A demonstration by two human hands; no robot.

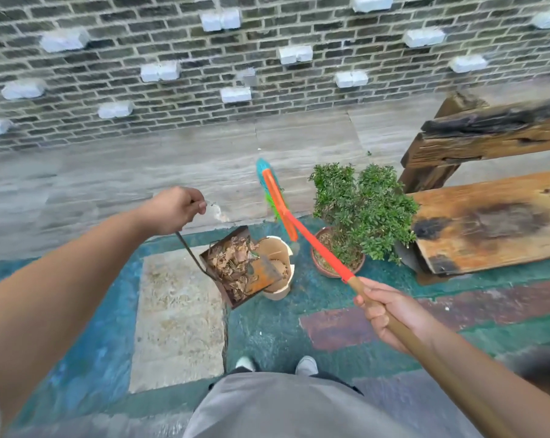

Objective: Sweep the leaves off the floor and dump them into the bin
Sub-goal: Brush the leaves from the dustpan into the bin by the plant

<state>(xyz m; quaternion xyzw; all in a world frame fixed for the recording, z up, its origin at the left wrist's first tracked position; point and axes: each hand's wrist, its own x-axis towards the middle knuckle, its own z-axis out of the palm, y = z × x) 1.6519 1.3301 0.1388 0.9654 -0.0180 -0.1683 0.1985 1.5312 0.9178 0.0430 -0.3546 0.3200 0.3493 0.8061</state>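
From the head view, the bin (278,267), a pale round tub standing on the green-painted floor (267,330), serves as the marker for everything else. Directly over its left rim hangs the dustpan (235,267), a rusty metal box tilted so that its open mouth leans across the bin; dry brown leaves (232,263) fill the pan, and some lie at its lip just above the bin's opening. A thin metal rod rises from the pan up and to the left of the bin, and the left hand (172,210) has its grip curled round the top of that rod, fingers closed on it. To the right of the bin and nearer the camera, the right hand (390,311) has its grip wrapped round the brown wooden shaft of the broom (318,245), whose orange neck passes just right of the bin and whose blue and green bristles stand behind it, lifted off the floor. Just right of the bin sits a potted plant (362,203) in a clay pot, and further right a weathered wooden bench (488,222). Behind the bin runs a grey brick wall (172,58). Left of the bin and nearer the camera lies a pale stone slab (179,317), and straight towards the camera show the person's two shoes (307,365).
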